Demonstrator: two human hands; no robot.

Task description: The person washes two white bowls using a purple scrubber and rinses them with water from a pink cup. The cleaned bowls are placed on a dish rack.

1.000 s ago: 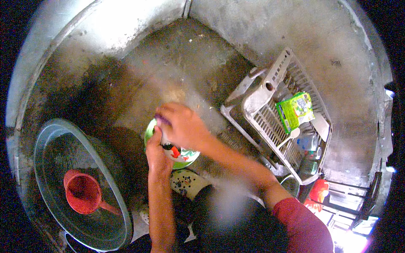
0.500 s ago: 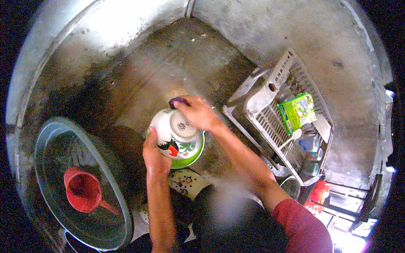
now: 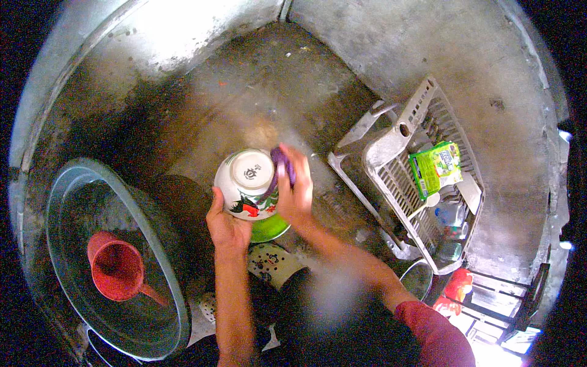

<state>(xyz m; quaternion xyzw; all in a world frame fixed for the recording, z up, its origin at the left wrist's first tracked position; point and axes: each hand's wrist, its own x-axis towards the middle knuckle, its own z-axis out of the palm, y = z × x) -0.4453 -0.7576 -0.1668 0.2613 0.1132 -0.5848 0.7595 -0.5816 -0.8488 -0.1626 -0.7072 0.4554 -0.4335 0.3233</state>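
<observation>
A white bowl (image 3: 235, 183) with a painted rooster and green leaves is held bottom up in front of me. My left hand (image 3: 227, 225) grips it by the near left side, thumb on the outer wall. In my right hand (image 3: 298, 189) is a purple scrubbing pad (image 3: 283, 166), pressed against the bowl's right side beside the foot ring. Below the bowl shows part of a bright green bowl or basin (image 3: 269, 229); how it is supported is hidden.
A large grey-green basin (image 3: 143, 211) stands at the left with a red dipper (image 3: 117, 269) in it. At the right, a pale plastic dish rack (image 3: 382, 148) holds a green packet (image 3: 436, 169), a spoon and glasses. Concrete walls (image 3: 391, 43) meet at the far corner.
My right hand has moved the scrubbing pad from the bowl's far edge down to its right side. The bowl has tilted and shifted slightly left.
</observation>
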